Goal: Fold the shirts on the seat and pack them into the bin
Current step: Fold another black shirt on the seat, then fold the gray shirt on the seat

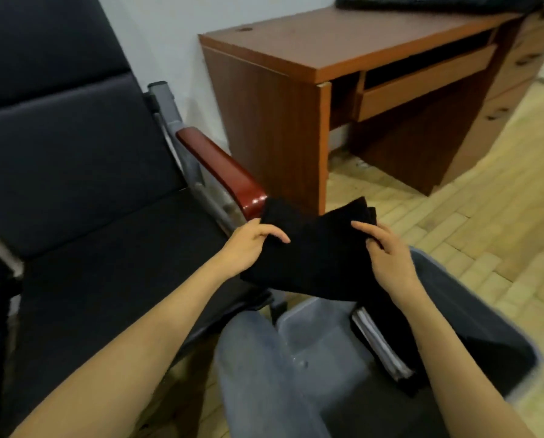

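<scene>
A folded black shirt [314,257] hangs in the air between the seat's front right corner and the bin. My left hand [251,245] grips its left edge, and my right hand [387,257] grips its right edge with the fingers curled over the cloth. Below the shirt stands a grey translucent bin [311,349]. Folded dark and white garments [387,339] stand on edge against the bin's right side. The black seat [112,248] on the left has nothing lying on its cushion.
The seat has a red-brown wooden armrest [226,172] just left of the shirt. A brown wooden desk [343,77] stands behind against the wall, with a dark cloth [422,3] on top. The floor [485,216] is light wood.
</scene>
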`<state>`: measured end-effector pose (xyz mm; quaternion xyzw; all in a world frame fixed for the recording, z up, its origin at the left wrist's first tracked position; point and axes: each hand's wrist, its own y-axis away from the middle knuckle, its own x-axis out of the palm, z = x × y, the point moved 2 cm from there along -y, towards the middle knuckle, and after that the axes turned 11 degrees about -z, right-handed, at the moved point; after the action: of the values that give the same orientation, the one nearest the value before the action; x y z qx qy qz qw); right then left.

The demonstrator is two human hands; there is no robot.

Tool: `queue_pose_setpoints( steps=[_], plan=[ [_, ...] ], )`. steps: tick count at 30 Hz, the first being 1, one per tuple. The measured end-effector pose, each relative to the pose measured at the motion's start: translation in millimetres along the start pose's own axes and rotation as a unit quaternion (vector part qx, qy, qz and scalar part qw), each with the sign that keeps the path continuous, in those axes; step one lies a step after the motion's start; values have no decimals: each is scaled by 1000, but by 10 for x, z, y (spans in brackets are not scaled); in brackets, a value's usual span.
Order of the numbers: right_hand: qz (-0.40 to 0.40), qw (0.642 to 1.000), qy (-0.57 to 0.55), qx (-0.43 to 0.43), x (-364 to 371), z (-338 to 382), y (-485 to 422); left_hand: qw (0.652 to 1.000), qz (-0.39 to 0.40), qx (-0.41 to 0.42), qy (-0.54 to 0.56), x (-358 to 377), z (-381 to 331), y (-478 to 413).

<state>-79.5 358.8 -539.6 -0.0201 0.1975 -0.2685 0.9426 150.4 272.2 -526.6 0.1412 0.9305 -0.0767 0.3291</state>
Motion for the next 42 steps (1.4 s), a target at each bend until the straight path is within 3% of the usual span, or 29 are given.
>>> queue_pose_setpoints(
  steps=[6,14,19,23,31,37,42],
  plan=[
    [-79,991,37,99,-607,-918,19,996,80,-14,-45,1319,-111,-455],
    [-76,961,83,251,-824,-2061,232,980,180,-16,-83,2518,11,-577],
    [-64,940,101,320,-810,-2566,391,956,268,-96,-71,3039,199,-578],
    [-89,927,99,351,-857,-2861,432,948,291,-78,-102,3340,237,-612],
    [-150,918,74,359,-944,-3171,248,959,255,10,-125,3750,90,-998],
    [-29,877,148,456,-840,-3355,202,960,254,5,-114,3791,259,-1000],
    [1,891,220,398,-741,-3201,106,953,268,12,-144,3577,415,-847]
  ],
)
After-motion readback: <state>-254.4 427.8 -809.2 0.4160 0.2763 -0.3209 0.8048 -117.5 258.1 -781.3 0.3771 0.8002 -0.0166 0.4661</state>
